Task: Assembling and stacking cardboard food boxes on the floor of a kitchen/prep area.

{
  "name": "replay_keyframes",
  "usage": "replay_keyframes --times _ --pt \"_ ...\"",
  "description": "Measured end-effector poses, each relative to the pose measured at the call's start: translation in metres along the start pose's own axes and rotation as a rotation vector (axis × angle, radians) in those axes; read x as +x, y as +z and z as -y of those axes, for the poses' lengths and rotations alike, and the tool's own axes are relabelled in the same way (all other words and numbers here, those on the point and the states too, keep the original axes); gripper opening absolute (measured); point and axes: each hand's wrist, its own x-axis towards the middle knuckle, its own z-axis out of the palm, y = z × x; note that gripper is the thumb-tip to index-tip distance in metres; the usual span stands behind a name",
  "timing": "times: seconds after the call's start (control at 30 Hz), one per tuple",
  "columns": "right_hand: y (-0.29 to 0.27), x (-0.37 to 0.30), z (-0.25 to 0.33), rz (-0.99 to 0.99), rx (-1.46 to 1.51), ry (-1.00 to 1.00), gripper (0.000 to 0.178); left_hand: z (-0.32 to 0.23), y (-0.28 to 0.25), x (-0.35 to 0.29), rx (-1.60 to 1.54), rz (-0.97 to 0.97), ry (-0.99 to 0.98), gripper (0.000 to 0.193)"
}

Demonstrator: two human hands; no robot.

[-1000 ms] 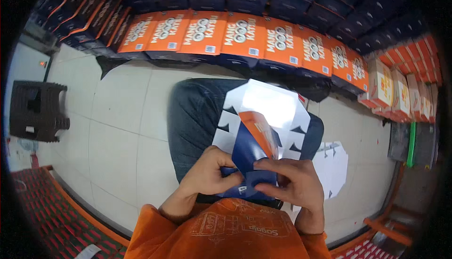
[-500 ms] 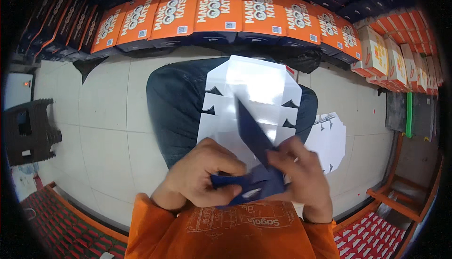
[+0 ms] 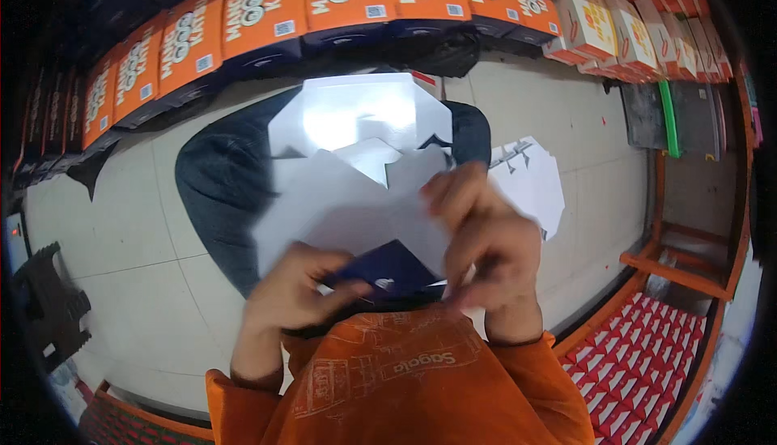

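Observation:
My left hand [image 3: 295, 287] grips a partly folded cardboard box blank, its thumb pressed on a dark blue panel [image 3: 392, 271] with a small white mark. The blank's white inner side [image 3: 340, 202] spreads upward from that panel, its folded sides raised. My right hand [image 3: 490, 238] is beside the blank's right edge, fingers bent and smeared by motion; whether they touch the card cannot be made out. Beneath, across my lap, lies a flat white blank [image 3: 356, 109] with cut corners and dark notches, shining under the light.
More white blanks [image 3: 530, 190] lie on the tiled floor [image 3: 121, 218] right of my knee. Orange and dark blue boxes [image 3: 263, 16] stand in a row ahead, white-and-orange cartons [image 3: 583, 24] at far right. Red-and-white folded packs [image 3: 639, 364] fill an orange-framed rack; a dark stool [image 3: 48, 307] stands left.
The view has shifted right and down. The held blank has turned so its white inside faces up, and the raised dark flap is no longer seen. My right hand has come off the blue panel.

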Motion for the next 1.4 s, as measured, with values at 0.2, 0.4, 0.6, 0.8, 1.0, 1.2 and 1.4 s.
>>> replay_keyframes --times 0.2,0.4,0.6,0.8,1.0,1.2,1.4 --pt "0.004 0.003 0.022 0.018 -0.511 0.186 0.017 0.018 -0.008 -0.005 -0.126 -0.069 -0.125 0.005" --pt "0.015 -0.005 0.018 0.493 -0.580 0.158 0.031 -0.016 -0.001 0.008 0.216 0.008 0.067 0.015" --pt "0.029 0.001 0.004 0.061 -0.900 -0.430 0.029 -0.019 0.014 0.019 -0.628 -0.850 0.077 0.030" --pt "0.017 -0.005 -0.002 0.079 -0.656 -0.292 0.025 -0.014 0.006 0.014 -1.200 -0.811 0.016 0.026" --pt "-0.001 0.027 0.018 0.282 -0.790 -0.386 0.022 -0.011 -0.002 0.018 -1.335 -0.728 0.073 0.025" --pt "0.005 0.033 0.016 0.283 -0.612 -0.147 0.014 -0.017 0.007 0.014 -0.844 -0.824 -0.139 0.024" --pt "0.008 0.021 -0.014 0.161 -0.331 0.240 0.036 -0.001 0.022 0.021 -0.716 -0.769 -0.092 0.024"
